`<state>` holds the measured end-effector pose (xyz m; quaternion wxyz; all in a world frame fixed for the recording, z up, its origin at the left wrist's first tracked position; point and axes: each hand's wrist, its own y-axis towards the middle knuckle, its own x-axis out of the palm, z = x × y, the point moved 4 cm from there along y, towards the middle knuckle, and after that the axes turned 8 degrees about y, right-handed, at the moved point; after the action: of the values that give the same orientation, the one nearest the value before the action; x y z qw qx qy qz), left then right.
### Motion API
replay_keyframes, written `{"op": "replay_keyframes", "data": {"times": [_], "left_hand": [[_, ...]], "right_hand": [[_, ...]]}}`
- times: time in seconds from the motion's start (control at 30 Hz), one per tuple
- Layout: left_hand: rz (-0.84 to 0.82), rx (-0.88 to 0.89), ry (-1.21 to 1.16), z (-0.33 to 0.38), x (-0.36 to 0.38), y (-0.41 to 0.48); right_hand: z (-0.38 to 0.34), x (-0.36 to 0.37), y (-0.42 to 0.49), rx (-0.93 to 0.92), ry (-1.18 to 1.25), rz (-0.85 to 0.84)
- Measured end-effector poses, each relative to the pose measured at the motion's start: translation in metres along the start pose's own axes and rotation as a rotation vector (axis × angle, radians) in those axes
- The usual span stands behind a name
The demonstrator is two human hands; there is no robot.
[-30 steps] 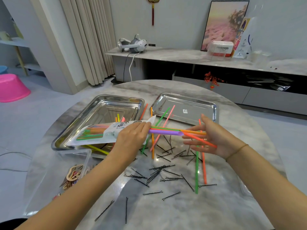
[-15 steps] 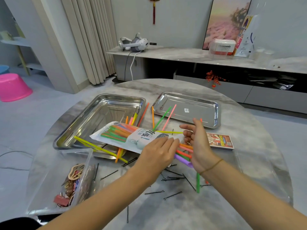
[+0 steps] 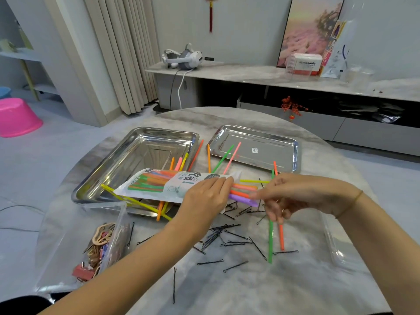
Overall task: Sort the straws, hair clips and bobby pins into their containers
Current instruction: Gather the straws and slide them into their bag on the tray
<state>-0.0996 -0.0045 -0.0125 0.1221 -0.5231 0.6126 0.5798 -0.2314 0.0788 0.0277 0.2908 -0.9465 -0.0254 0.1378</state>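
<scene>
A white plastic straw bag [image 3: 172, 185] lies across the near edge of the left steel tray [image 3: 136, 151], with coloured straws inside. My left hand [image 3: 204, 201] grips the bag at its mouth. A bundle of purple, orange and pink straws [image 3: 241, 194] sticks out of the mouth. My right hand [image 3: 300, 196] pinches the ends of that bundle. Loose straws lie on the table, among them a green one [image 3: 270, 242] and a yellow one [image 3: 136, 201]. Several black bobby pins [image 3: 227, 235] are scattered below my hands. Hair clips [image 3: 100, 246] sit in a clear box at the near left.
A second steel tray [image 3: 261, 142] stands at the back right with straw tips resting on its rim. A clear plastic container [image 3: 336, 251] lies near the table's right edge. The round marble table [image 3: 295, 292] ends close behind the trays.
The straw bundle has gone further into the bag than a second ago. My right hand has drawn back to the right, to the straw ends. My left hand stays on the bag's mouth.
</scene>
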Motion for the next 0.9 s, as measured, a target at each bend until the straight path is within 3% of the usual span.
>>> {"op": "replay_keyframes", "data": {"times": [0.1, 0.27, 0.53, 0.67, 0.8, 0.9], "left_hand": [[-0.014, -0.019, -0.02, 0.001, -0.006, 0.001], [-0.087, 0.007, -0.044, 0.003, -0.009, -0.003], [-0.113, -0.046, -0.019, 0.005, -0.017, -0.003], [-0.195, -0.103, -0.084, -0.001, -0.018, -0.001], [-0.207, -0.115, -0.106, -0.005, -0.019, 0.001], [-0.207, -0.117, -0.113, -0.005, -0.019, 0.001]], "right_hand": [[-0.003, 0.011, 0.002, -0.075, 0.024, -0.126], [0.002, 0.014, 0.018, -0.15, 0.197, -0.088], [0.0, 0.024, 0.042, -0.238, 0.362, 0.103], [-0.005, 0.003, 0.034, -0.272, 0.477, 0.304], [-0.004, -0.022, 0.018, -0.296, 0.268, 0.535], [0.001, -0.031, 0.011, -0.336, 0.169, 0.554]]}}
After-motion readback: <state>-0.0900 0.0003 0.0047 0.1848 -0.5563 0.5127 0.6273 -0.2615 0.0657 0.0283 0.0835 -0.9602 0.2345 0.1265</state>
